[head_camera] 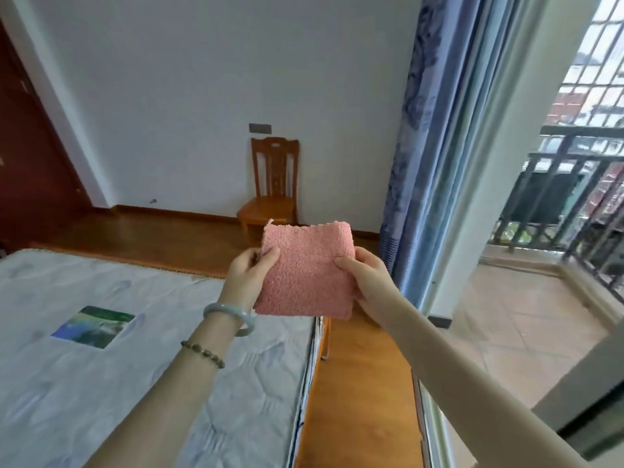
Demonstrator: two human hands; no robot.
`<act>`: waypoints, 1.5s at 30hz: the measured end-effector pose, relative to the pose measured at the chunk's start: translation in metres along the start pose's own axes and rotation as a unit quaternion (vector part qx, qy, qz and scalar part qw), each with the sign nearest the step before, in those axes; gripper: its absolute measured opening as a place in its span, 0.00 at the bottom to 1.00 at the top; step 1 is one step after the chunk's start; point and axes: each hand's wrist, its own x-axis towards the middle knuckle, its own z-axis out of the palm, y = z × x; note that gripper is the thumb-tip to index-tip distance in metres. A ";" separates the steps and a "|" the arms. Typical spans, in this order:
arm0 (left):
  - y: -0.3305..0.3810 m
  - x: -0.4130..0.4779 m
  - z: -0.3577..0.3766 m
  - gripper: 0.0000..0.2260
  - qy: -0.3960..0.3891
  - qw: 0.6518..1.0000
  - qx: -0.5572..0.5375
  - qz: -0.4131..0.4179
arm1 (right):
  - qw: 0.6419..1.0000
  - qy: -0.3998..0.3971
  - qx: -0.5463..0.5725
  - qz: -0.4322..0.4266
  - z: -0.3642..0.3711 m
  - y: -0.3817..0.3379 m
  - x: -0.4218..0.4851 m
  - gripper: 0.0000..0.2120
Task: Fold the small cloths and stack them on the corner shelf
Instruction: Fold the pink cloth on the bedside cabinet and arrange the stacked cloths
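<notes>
A small pink fluffy cloth (305,270), folded into a rough square, hangs in the air above the far right corner of the mattress. My left hand (248,276) pinches its left edge with the thumb in front. My right hand (366,280) grips its right edge, thumb on the front and fingers behind. No shelf is in view.
A bare quilted mattress (135,349) with a picture label fills the lower left. A wooden chair (271,190) stands against the far wall. Blue curtains (425,146) hang at the right, beside an open balcony door and railing (574,197). Wooden floor runs between the bed and the door.
</notes>
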 end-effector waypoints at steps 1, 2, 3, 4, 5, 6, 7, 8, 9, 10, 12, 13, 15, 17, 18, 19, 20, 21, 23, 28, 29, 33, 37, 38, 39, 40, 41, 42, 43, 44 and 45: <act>0.003 0.019 0.013 0.16 -0.013 1.000 0.001 0.000 | 1.000 0.016 0.004 -0.001 -0.009 -0.004 0.016 0.13; 0.005 0.038 0.026 0.15 -0.025 1.000 -0.001 0.000 | 0.999 0.032 0.011 -0.002 -0.019 -0.009 0.031 0.13; 0.008 0.056 0.038 0.15 -0.035 0.999 -0.004 0.001 | 0.999 0.044 0.017 -0.003 -0.029 -0.013 0.046 0.13; 0.009 0.074 0.051 0.14 -0.044 0.999 -0.006 0.004 | 0.998 0.054 0.021 -0.002 -0.038 -0.017 0.061 0.12; 0.011 0.089 0.064 0.13 -0.053 0.999 -0.004 0.003 | 0.998 0.061 0.023 0.000 -0.048 -0.019 0.073 0.11; 0.012 0.104 0.076 0.12 -0.060 0.998 -0.002 0.001 | 0.997 0.067 0.025 -0.001 -0.057 -0.021 0.086 0.10; 0.015 0.117 0.090 0.10 -0.066 0.998 -0.001 0.002 | 0.997 0.072 0.027 -0.004 -0.068 -0.024 0.099 0.09; 0.017 0.130 0.103 0.08 -0.072 0.997 0.001 0.000 | 0.997 0.077 0.026 -0.009 -0.078 -0.026 0.113 0.09; 0.018 0.145 0.117 0.07 -0.078 0.997 0.004 -0.002 | 0.996 0.082 0.021 -0.013 -0.089 -0.029 0.128 0.10; 0.018 0.158 0.129 0.07 -0.085 0.996 0.005 -0.005 | 0.996 0.086 0.016 -0.016 -0.099 -0.031 0.142 0.11; 0.015 0.189 0.155 0.06 -0.090 0.996 0.009 -0.008 | 0.996 0.091 0.012 -0.015 -0.121 -0.034 0.178 0.11; 0.015 0.202 0.168 0.06 -0.088 0.996 0.008 -0.007 | 0.996 0.090 0.010 -0.014 -0.131 -0.035 0.196 0.11; 0.012 0.236 0.196 0.06 -0.076 0.997 0.005 -0.007 | 0.997 0.081 0.007 -0.017 -0.153 -0.037 0.241 0.12; 0.008 0.268 0.219 0.11 -0.057 0.998 0.009 -0.005 | 0.997 0.068 0.000 -0.022 -0.173 -0.039 0.283 0.13; 0.008 0.285 0.231 0.15 -0.047 0.999 0.005 -0.004 | 0.998 0.061 -0.005 -0.024 -0.182 -0.042 0.305 0.13; 0.010 0.300 0.241 0.17 -0.040 0.999 0.004 -0.004 | 0.998 0.051 -0.007 -0.027 -0.190 -0.046 0.324 0.14; 0.010 0.319 0.251 0.17 -0.034 0.999 0.004 -0.006 | 0.999 0.042 -0.010 -0.028 -0.199 -0.051 0.345 0.14; 0.011 0.336 0.262 0.17 -0.026 1.000 0.008 -0.010 | 0.999 0.032 -0.013 -0.025 -0.208 -0.055 0.365 0.15; 0.015 0.363 0.281 0.15 -0.012 1.000 0.006 -0.019 | 0.999 0.012 -0.018 -0.025 -0.222 -0.066 0.400 0.16; 0.021 0.427 0.320 0.10 0.026 0.999 -0.023 -0.029 | 0.999 -0.023 -0.017 -0.019 -0.245 -0.082 0.487 0.17; 0.021 0.441 0.325 0.09 0.032 0.999 -0.023 -0.031 | 0.999 -0.031 -0.018 -0.018 -0.247 -0.083 0.503 0.16; 0.020 0.500 0.336 0.10 0.053 0.998 -0.027 -0.031 | 0.998 -0.056 -0.014 -0.010 -0.245 -0.087 0.573 0.16; 0.013 0.573 0.335 0.09 0.066 0.997 -0.030 -0.032 | 0.997 -0.081 0.002 -0.001 -0.232 -0.086 0.654 0.16; 0.011 0.592 0.332 0.08 0.067 0.997 -0.034 -0.034 | 0.996 -0.092 -0.002 -0.002 -0.228 -0.088 0.675 0.16; 0.008 0.613 0.328 0.07 0.067 0.996 -0.039 -0.036 | 0.995 -0.104 -0.007 -0.001 -0.221 -0.091 0.698 0.15; 0.008 0.634 0.322 0.06 0.066 0.996 -0.047 -0.035 | 0.993 -0.117 -0.009 -0.001 -0.213 -0.095 0.723 0.14; 0.008 0.657 0.315 0.05 0.063 0.996 -0.059 -0.037 | 0.991 -0.131 -0.009 0.001 -0.205 -0.100 0.747 0.13; 0.009 0.678 0.307 0.05 0.066 0.995 -0.068 -0.040 | 0.989 -0.146 -0.008 0.002 -0.196 -0.105 0.769 0.13; 0.010 0.701 0.299 0.07 0.069 0.994 -0.073 -0.043 | 0.987 -0.160 -0.004 0.004 -0.184 -0.111 0.793 0.13; 0.012 0.719 0.291 0.09 0.075 0.994 -0.070 -0.046 | 0.985 -0.170 0.003 0.008 -0.174 -0.115 0.812 0.13; 0.015 0.740 0.283 0.11 0.080 0.994 -0.067 -0.046 | 0.984 -0.179 0.011 0.012 -0.162 -0.120 0.834 0.13</act>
